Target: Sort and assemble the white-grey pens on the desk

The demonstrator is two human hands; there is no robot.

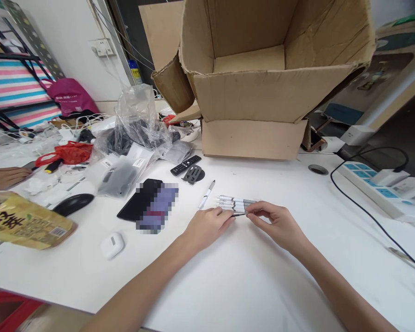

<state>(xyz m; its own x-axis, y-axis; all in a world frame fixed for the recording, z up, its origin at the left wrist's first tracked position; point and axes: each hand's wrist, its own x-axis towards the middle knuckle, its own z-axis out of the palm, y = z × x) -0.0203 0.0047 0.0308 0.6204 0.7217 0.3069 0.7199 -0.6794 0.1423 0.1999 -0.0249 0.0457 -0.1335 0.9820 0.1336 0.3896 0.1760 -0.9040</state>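
Several white and grey pens lie side by side in a row on the white table. My left hand rests at the left end of the row, its fingers together over the nearest pens. At the other end, my right hand pinches the tip of the nearest, darker-looking pen between thumb and fingers. A single white pen with a grey end lies apart, just beyond my left hand. My fingers partly cover the row.
A large open cardboard box stands behind the pens. Leftward are a remote, a phone, an earphone case, a yellow pouch and plastic bags. A power strip sits right. Another person's hand shows far left.
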